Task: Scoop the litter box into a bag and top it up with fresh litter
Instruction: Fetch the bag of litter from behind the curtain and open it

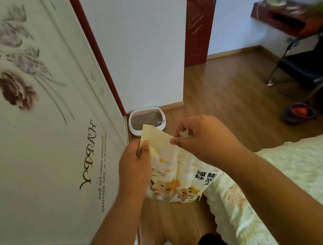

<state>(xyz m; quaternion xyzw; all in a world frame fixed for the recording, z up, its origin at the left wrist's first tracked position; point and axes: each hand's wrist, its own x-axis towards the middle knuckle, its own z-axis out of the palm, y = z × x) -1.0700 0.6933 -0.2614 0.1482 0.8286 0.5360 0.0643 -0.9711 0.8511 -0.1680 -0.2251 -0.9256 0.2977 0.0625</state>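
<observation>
Right now I hold the litter bag (174,170) upright, left hand (135,164) and right hand (204,137) each in a tight grip on its top edge, litter box (146,120) beyond.

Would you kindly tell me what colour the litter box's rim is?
White, around grey litter; the litter box shows best in the head view, on the floor by the wall.

A home bedroom is shown. A bed with a pale embroidered bedspread (281,169) is seen at the right, a wardrobe door printed with flowers and "HAPPY" (46,127) at the left. Wood-look flooring (220,93), a red door frame (199,28) and a litter box (146,121) by the wall are visible.
</observation>
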